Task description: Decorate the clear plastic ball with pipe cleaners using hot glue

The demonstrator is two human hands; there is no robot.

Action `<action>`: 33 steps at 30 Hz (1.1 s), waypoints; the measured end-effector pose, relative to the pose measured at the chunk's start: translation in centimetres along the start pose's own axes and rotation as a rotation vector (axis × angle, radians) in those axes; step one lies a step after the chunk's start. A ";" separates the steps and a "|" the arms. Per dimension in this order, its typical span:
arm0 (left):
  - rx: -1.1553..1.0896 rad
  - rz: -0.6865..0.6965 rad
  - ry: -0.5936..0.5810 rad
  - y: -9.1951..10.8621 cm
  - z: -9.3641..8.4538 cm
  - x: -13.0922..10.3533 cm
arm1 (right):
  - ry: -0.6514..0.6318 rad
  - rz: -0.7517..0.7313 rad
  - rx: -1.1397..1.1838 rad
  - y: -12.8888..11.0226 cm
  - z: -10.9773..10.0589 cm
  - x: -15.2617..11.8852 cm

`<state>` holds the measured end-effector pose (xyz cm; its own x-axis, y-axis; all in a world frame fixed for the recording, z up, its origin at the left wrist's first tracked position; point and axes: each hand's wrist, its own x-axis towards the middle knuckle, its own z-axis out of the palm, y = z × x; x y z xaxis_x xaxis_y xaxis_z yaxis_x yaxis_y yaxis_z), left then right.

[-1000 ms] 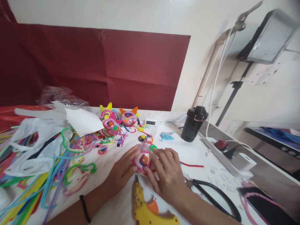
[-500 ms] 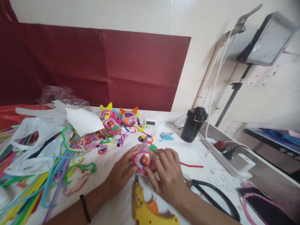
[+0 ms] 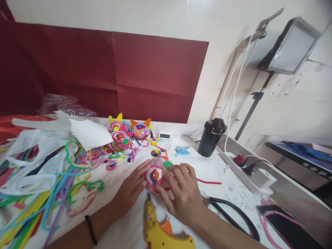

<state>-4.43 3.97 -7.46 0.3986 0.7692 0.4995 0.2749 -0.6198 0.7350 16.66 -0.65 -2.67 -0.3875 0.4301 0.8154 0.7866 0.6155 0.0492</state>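
A round ornament (image 3: pixel 155 175) coiled from pink, white and blue pipe cleaners, with an orange centre and a green disc on top, sits in the middle of the table. My left hand (image 3: pixel 133 183) curves round its left side, thumb and fingers against it. From the right, my right hand (image 3: pixel 181 188) holds it with bent fingers near the green disc and the thumb at its lower edge. A yellow glue gun (image 3: pixel 155 224) lies just below, its nozzle pointing towards the ornament. Black-handled scissors (image 3: pixel 230 214) rest beside my right forearm.
Several similar eared balls (image 3: pixel 141 130) stand at the back. Loose pipe cleaners (image 3: pixel 38 207) and white plastic bags (image 3: pixel 28 176) cover the left. On the right are a black bottle (image 3: pixel 211 138), a power strip (image 3: pixel 249 174) with plugs, and a phone (image 3: pixel 287 224) under a pink cord.
The whole view has shifted slightly, moving everything a little left in the picture. Both hands stay on the ornament with almost the same hold.
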 end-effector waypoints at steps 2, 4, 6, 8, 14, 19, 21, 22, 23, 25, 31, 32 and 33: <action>-0.020 -0.010 -0.009 0.0 0.0 -0.1 | 0.004 0.003 -0.003 0.0 0.0 0.0; -0.025 -0.012 -0.013 0.1 -0.1 -0.1 | 0.006 0.004 -0.005 0.0 0.0 0.1; -0.026 -0.006 -0.019 0.2 -0.1 -0.2 | 0.011 0.000 -0.008 -0.1 0.0 0.1; -0.023 0.010 -0.023 0.4 -0.2 -0.2 | 0.011 -0.002 -0.013 -0.1 -0.1 0.1; -0.007 0.029 0.007 0.5 0.0 -0.1 | 0.006 0.003 -0.008 -0.2 -0.2 0.1; 0.010 0.027 0.012 0.2 0.2 0.1 | -0.002 0.000 -0.014 -0.2 -0.2 0.1; 0.005 0.029 0.014 0.1 0.2 0.1 | -0.006 -0.003 -0.017 -0.3 -0.2 0.1; -0.006 0.027 0.013 0.1 0.2 0.1 | -0.002 -0.010 -0.019 -0.3 -0.2 0.1; -0.018 0.024 0.012 0.0 0.2 0.1 | 0.002 -0.018 -0.018 -0.3 -0.2 0.1; -0.047 0.012 0.019 -0.2 0.2 0.0 | 0.007 -0.028 -0.011 -0.4 -0.3 0.1; -0.211 -0.079 0.017 -0.5 0.2 0.0 | 0.067 0.050 0.099 0.1 -0.6 0.6; -0.231 -0.087 0.012 -0.4 0.2 0.0 | 0.080 0.075 0.129 0.4 -0.7 0.7; -0.244 -0.090 0.006 -0.3 0.1 0.0 | 0.095 0.097 0.156 0.7 -0.7 0.8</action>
<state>-4.38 4.18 -7.76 0.3767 0.8207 0.4297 0.0892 -0.4938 0.8650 17.23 -0.38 -1.53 -0.2604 0.4326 0.8632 0.7310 0.6723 -0.1164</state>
